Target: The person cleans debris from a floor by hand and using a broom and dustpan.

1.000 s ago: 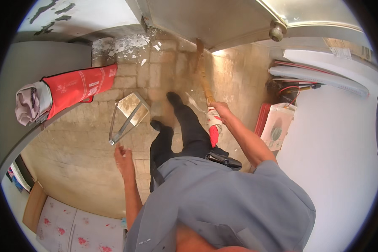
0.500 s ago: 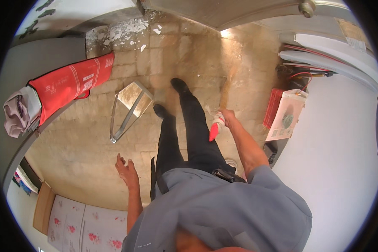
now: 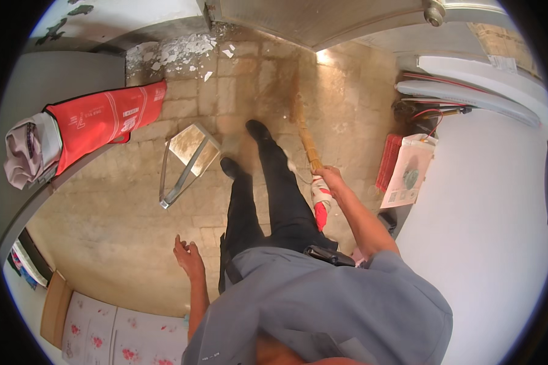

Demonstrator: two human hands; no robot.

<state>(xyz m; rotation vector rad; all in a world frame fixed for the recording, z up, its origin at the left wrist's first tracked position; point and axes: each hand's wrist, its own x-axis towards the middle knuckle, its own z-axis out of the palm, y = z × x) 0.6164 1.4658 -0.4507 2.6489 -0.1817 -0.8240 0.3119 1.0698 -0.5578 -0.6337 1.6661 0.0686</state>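
Where the brick floor (image 3: 122,237) stretched left of the white surface (image 3: 475,201), the edge of a door (image 3: 347,21) bounded its far side. Small printing marked the red bag (image 3: 103,125). The broom (image 3: 309,146) slanted over the floor, its far end blurred; the right hand (image 3: 330,179) gripped its wrapped handle (image 3: 319,193). The dustpan (image 3: 186,146) lay beyond the left hand (image 3: 189,257), which was half-curled, holding nothing.

The brown stick (image 3: 307,139) seems blurred at its far end against the floor (image 3: 122,237).
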